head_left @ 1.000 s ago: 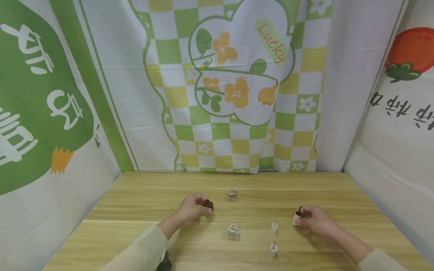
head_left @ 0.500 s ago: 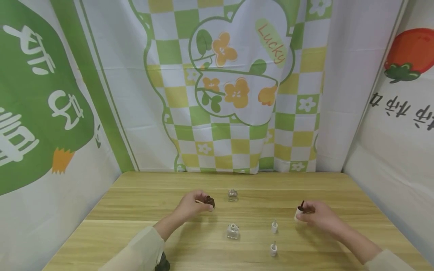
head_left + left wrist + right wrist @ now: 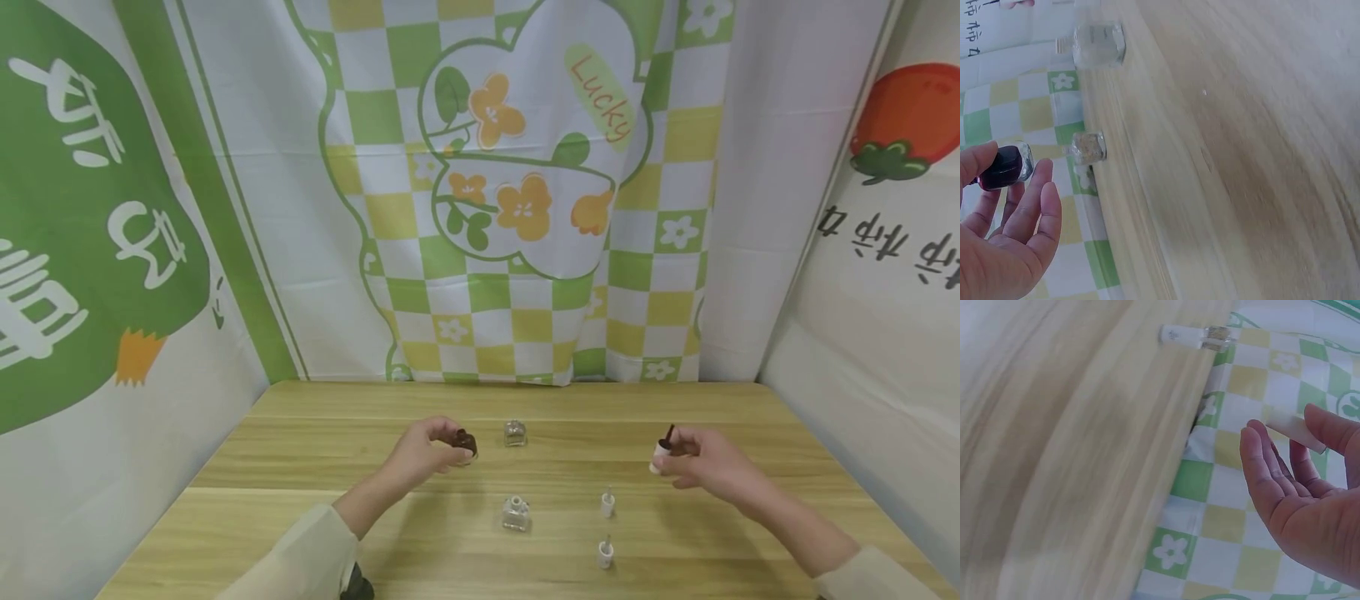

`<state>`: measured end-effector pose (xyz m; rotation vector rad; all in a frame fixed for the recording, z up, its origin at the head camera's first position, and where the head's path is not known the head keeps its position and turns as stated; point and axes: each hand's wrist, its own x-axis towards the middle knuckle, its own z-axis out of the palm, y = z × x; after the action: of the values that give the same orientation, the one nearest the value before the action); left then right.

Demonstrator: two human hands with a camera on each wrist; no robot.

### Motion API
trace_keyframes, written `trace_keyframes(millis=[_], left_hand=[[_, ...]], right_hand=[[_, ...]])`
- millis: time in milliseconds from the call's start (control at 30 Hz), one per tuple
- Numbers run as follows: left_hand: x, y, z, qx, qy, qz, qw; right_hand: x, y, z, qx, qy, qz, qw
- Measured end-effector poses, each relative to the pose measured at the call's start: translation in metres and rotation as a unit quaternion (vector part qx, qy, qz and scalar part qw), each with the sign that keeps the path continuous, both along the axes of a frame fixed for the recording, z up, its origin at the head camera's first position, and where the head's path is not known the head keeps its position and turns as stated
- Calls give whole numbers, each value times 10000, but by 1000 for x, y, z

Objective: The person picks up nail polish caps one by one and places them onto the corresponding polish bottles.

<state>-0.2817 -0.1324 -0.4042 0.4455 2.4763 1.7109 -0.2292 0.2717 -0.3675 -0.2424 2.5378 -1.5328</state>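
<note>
My left hand (image 3: 420,454) pinches a small open nail polish bottle (image 3: 467,447) of dark red polish between thumb and fingers, above the left middle of the table. In the left wrist view the bottle (image 3: 1005,167) shows its clear thick glass base. On the right, my right hand (image 3: 716,471) pinches a white nail polish cap (image 3: 661,458), its dark-coated brush (image 3: 670,434) pointing up. The right wrist view shows the white cap (image 3: 1291,430) between thumb and fingers, the remaining fingers loosely bent. A wide gap separates bottle and cap.
A clear open bottle (image 3: 515,515) stands mid-table, with a glittery bottle (image 3: 515,433) farther back. Two white caps, a back one (image 3: 607,504) and a front one (image 3: 605,554), stand brush-up to their right. The wooden table (image 3: 300,467) meets printed curtains (image 3: 480,350) behind.
Both hands have risen and moved slightly away from me, the left with the dark red bottle and the right with the white cap. The standing bottles and caps have stayed put.
</note>
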Motion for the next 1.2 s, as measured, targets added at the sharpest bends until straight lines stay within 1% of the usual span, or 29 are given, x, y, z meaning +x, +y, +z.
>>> trace_keyframes(millis=[67,200,400,533,667,800,1000,1200], left_hand=[[2,2,1,34,8,-122,9999],[7,6,4,93,45,-257,9996],[13,14,8,209,3,-373,9991],[17,21,11,263,-3,-373,9990],[22,27,16,362,-8,-412,9985],[28,33,20,426,-6,-563,9975],[37,44,25,499,99,-686,9963],[43,53,28,579,197,-831,9947]], right_hand=[[0,-3,3,-39,-7,18,10000],[2,-9,8,-102,4,65,9999],[4,-17,13,-273,91,235,9993],[6,-22,14,-342,205,346,9986],[8,-28,16,-400,288,339,9982],[9,-35,18,-432,326,291,9981],[12,-44,21,-324,513,366,9975],[17,-54,24,-249,850,519,9947]])
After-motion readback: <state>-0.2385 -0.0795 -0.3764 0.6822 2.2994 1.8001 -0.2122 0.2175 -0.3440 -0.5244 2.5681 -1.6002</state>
